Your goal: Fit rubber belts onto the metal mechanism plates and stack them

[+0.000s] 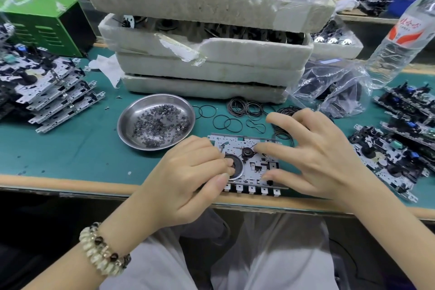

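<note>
Silver perforated mechanism plate (255,168) between the hands, left hand (188,179) at 9 o'clock gripping its flywheel end, right hand (315,155) at 3 o'clock, fingers (266,147) spread, pressing it.

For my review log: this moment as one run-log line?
step: belt fitting | left hand: curled fingertips on flywheel | right hand: spread, index at pulley | mechanism plate: flat on table

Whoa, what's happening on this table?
A person is working on a silver metal mechanism plate at the front edge of the green table. The left hand grips it at the big round wheel, while the right hand presses straight fingers near a small black pulley. Loose black rubber belts lie just behind.
</note>
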`<state>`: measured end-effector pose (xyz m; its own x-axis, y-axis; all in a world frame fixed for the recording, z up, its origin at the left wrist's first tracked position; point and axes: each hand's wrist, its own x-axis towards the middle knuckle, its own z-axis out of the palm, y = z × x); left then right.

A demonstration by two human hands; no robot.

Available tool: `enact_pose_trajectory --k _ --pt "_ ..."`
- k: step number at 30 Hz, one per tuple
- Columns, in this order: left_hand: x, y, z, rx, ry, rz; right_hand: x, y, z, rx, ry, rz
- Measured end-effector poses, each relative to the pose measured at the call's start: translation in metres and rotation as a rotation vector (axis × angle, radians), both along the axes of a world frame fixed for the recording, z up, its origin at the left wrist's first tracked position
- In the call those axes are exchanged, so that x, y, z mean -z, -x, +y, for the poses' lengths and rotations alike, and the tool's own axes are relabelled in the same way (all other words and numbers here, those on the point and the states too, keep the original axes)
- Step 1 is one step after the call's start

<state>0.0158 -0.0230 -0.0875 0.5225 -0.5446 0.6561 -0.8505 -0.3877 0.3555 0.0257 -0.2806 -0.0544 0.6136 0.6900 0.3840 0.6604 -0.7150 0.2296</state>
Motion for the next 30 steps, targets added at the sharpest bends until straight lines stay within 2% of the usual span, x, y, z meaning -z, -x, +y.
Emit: enact_pose_trajectory --k 8,11,14,17,20,21,23,26,28,30 --pt "0.002 0.000 0.000 0.018 0.030 0.045 -0.001 0.001 0.000 -0.010 0.021 -0.032" --pt "0.002 0.000 0.000 0.028 0.038 0.061 -0.004 -0.003 0.008 0.045 -0.033 0.010" --pt "0.002 -0.001 0.001 0.035 0.034 0.078 -0.004 0.003 0.019 0.108 -0.251 0.193" --pt "0.003 -0.001 0.001 0.032 0.050 0.128 0.002 -0.001 0.031 0.140 -0.577 0.530" --pt "0.001 -0.001 0.005 0.018 0.079 0.230 0.001 -0.018 0.039 0.347 -0.982 0.775" --pt "-0.001 -0.001 0.005 0.002 0.079 0.256 -0.001 -0.015 0.036 0.356 -1.016 0.793" --pt "-0.002 -0.002 0.003 -0.068 0.075 0.261 -0.004 0.000 0.032 0.283 -1.053 0.694" --pt "-0.002 -0.001 0.002 -0.188 0.114 0.198 -0.002 0.021 0.012 0.304 -1.069 0.521" --pt "-0.002 0.000 0.003 -0.195 0.151 0.178 0.000 0.029 0.003 0.396 -0.905 0.437" --pt "-0.002 0.001 0.004 -0.148 0.159 0.177 0.001 0.038 -0.005 0.477 -0.701 0.457"
